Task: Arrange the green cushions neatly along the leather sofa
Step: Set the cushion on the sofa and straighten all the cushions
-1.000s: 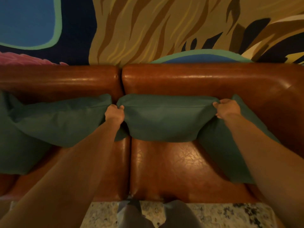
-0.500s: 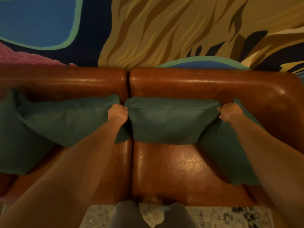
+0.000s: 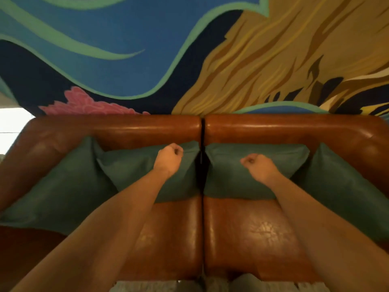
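Note:
Several green cushions lean in a row against the back of the brown leather sofa. The far-left cushion and the far-right cushion slant outward toward the arms. Between them stand the left-middle cushion and the right-middle cushion, meeting at the sofa's centre seam. My left hand is a closed fist in front of the left-middle cushion's upper right part. My right hand is a closed fist over the right-middle cushion. Neither fist grips fabric.
A painted mural wall rises right behind the sofa. Bare seat leather lies in front of the cushions. A pale speckled floor and my legs show at the bottom edge. A bright opening is at the left.
Both hands let go of the right-middle cushion's top corners and moved inward as fists, the left one onto the neighbouring cushion. The view rose and swung left, showing more of the sofa.

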Tool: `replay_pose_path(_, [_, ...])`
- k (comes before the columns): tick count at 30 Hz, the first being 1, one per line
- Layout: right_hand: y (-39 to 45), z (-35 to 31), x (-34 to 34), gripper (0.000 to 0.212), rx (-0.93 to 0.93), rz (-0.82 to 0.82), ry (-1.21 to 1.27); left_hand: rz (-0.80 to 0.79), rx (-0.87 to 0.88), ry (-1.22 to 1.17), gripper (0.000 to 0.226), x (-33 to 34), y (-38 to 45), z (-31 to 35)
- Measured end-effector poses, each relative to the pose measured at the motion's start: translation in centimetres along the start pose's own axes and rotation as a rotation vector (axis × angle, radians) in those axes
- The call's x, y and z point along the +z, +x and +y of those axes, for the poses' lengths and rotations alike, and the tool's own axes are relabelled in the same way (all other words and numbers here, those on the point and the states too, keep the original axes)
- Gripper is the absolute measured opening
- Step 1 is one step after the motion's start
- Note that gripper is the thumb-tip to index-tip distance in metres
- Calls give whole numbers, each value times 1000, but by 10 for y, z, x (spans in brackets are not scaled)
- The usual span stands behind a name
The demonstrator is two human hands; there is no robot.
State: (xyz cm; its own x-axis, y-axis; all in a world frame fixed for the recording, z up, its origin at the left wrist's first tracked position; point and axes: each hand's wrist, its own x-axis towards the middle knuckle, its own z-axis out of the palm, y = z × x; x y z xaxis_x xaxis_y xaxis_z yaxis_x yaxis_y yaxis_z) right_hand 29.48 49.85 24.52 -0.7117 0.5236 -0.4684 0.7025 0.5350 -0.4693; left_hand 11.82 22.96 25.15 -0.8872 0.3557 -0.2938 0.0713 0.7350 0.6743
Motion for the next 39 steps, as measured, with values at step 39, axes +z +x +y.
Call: replay_pose_path(39, [125, -179, 141, 47, 278, 16, 21, 205, -480, -1, 52, -159, 85, -236])
